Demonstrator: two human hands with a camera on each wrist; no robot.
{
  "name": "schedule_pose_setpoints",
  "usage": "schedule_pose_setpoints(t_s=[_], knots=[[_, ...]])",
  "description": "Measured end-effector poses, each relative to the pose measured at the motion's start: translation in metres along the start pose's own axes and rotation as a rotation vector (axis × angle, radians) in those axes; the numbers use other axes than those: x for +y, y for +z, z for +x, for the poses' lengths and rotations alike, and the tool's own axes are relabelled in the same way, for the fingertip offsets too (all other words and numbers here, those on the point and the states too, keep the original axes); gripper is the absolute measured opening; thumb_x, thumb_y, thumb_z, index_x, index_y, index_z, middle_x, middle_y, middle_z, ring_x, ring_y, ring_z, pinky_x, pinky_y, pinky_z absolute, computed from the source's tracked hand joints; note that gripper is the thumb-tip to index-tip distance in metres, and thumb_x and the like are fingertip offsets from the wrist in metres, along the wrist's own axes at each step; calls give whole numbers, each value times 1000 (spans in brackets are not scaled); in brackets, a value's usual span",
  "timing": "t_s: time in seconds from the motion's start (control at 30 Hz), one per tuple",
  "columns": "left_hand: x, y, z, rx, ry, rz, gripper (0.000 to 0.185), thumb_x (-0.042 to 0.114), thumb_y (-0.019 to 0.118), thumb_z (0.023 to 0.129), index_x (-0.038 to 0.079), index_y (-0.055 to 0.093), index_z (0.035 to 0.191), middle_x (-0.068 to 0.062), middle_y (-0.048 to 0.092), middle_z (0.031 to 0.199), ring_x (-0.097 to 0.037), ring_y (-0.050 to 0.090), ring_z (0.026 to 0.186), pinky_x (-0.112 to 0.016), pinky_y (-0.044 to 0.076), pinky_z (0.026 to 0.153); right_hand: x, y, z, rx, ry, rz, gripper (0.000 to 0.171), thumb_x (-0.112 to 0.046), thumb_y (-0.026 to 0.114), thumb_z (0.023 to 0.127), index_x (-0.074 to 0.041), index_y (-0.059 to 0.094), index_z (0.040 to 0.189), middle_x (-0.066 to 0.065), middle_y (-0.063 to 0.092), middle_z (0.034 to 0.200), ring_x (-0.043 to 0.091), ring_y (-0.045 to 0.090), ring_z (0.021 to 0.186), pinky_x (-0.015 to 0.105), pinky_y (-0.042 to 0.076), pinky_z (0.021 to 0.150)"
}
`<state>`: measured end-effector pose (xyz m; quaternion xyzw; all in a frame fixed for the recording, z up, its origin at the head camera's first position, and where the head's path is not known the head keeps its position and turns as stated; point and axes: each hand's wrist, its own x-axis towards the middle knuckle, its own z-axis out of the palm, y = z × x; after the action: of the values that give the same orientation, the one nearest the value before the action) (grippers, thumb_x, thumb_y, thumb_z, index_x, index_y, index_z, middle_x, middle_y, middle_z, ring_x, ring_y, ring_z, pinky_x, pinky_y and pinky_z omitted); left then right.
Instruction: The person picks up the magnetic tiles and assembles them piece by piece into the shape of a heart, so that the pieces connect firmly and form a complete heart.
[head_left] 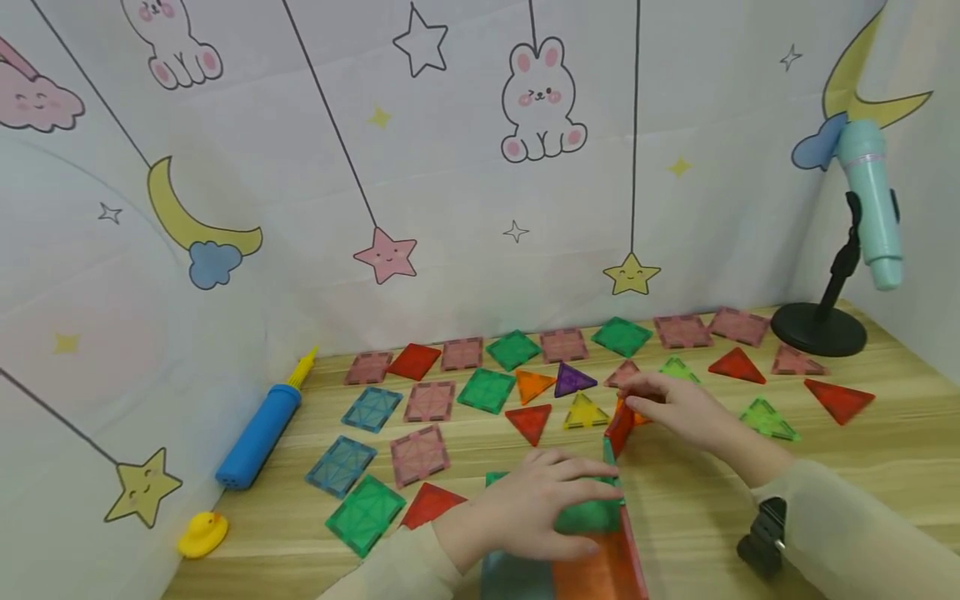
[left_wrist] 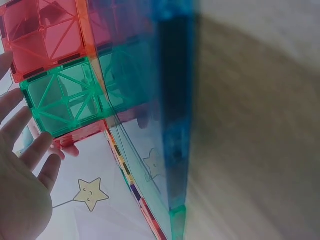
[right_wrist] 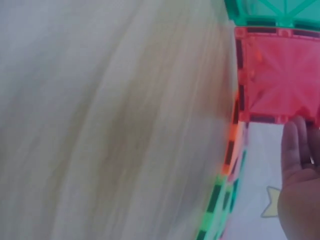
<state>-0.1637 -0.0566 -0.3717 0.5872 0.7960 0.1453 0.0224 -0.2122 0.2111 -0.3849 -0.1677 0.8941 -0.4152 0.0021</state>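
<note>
Ok, R hand (head_left: 686, 414) on red sq. tile (head_left: 619, 428).

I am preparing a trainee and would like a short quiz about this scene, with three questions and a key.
1. What colour is the upright tile that the right hand touches?
2. True or false: the yellow duck is nearer to the blue pump than to the microphone.
3. The fingers of the left hand are: A, clenched; B, spread; C, hidden.

Key: 1, red. 2, true. 3, B.
</note>
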Motion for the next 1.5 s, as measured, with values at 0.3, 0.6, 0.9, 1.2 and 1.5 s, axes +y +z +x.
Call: schedule_pose_setpoints(t_s=[0.3,0.6,0.9,1.2,1.5], knots=[[0,5,2,41,87,28,53,36,61,90,19,47,137,1,39,145,-12,38,125,-29,28,104,-16,12,14,-64,-84,38,36,-28,57,94,-2,60,118,8,62,110,28,57,103,42,49,81],[1,4,3,19,90,17,53,35,60,91,16,46,138,-2,38,145,-12,36,129,-30,27,106,-21,20,20,-148,-63,40,40,-22,59,93,-1,56,127,15,58,117,25,57,102,37,50,81],[0,2,3,2,90,6,53,34,60,91,15,46,139,-3,38,145,-13,38,127,-29,26,106,-33,27,23,-203,-102,11,40,-19,60,92,-6,56,130,5,63,111,23,59,100,36,51,78],[0,4,5,26,99,-77,54,29,65,88,12,48,137,-5,39,144,-15,38,128,-31,26,107,-33,28,20,-260,-107,7,38,-26,57,94,-18,56,131,4,57,125,25,54,110,42,48,83],[0,4,4,14,88,-45,55,33,62,89,14,47,138,-3,37,146,-13,33,131,-31,27,106,-31,28,19,-288,-144,50,35,-24,56,95,-19,58,130,7,54,129,29,52,115,47,46,88]])
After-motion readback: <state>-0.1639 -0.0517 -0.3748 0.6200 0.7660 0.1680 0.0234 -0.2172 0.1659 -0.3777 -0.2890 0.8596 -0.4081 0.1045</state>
